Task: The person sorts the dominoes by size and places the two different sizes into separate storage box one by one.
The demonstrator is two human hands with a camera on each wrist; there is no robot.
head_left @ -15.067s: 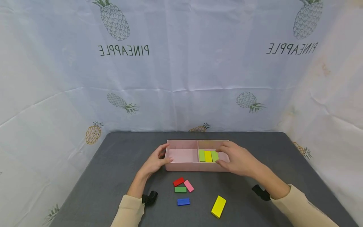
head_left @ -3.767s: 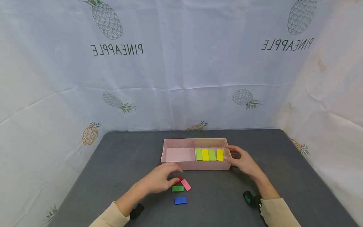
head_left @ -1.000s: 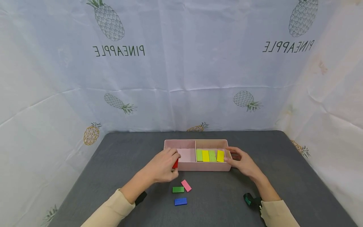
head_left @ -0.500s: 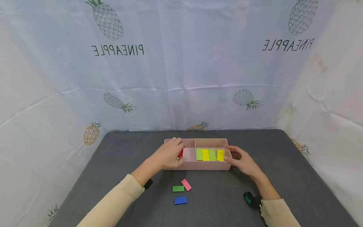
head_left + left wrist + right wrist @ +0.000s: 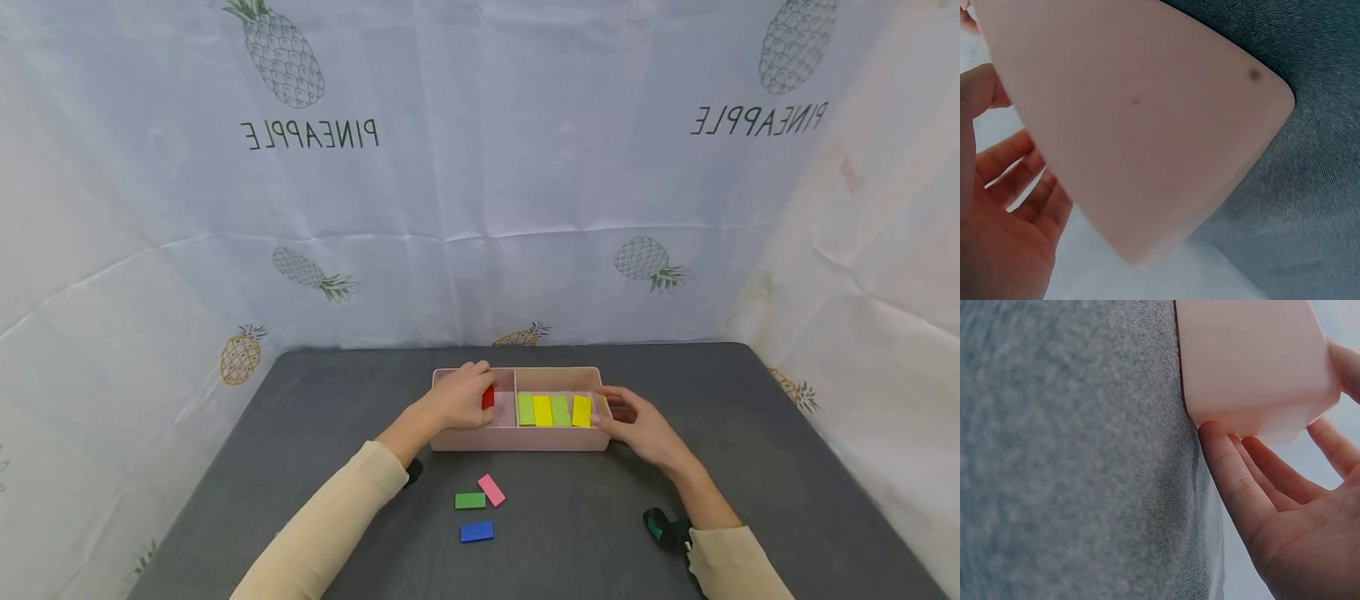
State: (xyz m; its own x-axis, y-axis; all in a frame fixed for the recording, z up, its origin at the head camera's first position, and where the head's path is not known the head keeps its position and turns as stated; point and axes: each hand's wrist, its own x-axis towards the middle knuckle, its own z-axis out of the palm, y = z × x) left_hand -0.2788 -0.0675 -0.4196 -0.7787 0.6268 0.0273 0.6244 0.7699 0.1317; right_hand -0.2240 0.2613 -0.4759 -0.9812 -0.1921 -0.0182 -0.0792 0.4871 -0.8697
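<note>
A pink two-compartment box point(image 5: 517, 439) sits on the table. My left hand point(image 5: 455, 397) reaches over its left compartment and pinches a red block point(image 5: 488, 397) between thumb and fingers, close to the divider. In the left wrist view the box's front wall point(image 5: 1141, 119) hides the block, and the left hand point(image 5: 1010, 231) shows behind the rim. My right hand point(image 5: 641, 429) holds the box's right end. In the right wrist view, that hand's fingers point(image 5: 1238, 481) lie along the end wall, with the thumb at the rim. Light green blocks point(image 5: 560, 410) and yellow blocks point(image 5: 581, 411) stand in the right compartment.
In front of the box lie a green block point(image 5: 470, 501), a pink block point(image 5: 491, 490) and a blue block point(image 5: 476, 532) on the dark grey table point(image 5: 585, 533). A white pineapple-print cloth point(image 5: 450, 167) hangs behind the table and along its sides.
Since 15.1 s ago, the yellow block from the table has come to stand in the right compartment. My left hand has lifted the red block from the table and carried it rightward inside the left compartment.
</note>
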